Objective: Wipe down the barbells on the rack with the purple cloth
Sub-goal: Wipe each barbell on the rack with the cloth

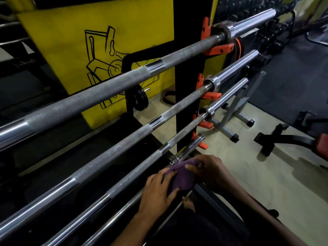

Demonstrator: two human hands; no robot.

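Several steel barbells lie across a black rack (186, 112) on orange hooks, running from lower left to upper right. The top barbell (106, 87) and the second barbell (124, 141) are untouched. A purple cloth (177, 178) is bunched around the lowest barbell (188, 150), just below its collar. My left hand (159, 190) grips the cloth from the left and underneath. My right hand (207, 169) presses on the cloth from the right, fingers curled over it. The bar under the cloth is hidden.
A yellow wall panel (71, 50) with a black drawing stands behind the rack. A small black weight plate (140, 100) hangs behind the bars. A grey metal stand (234, 118) and a black bench frame (284, 137) sit on the pale floor to the right.
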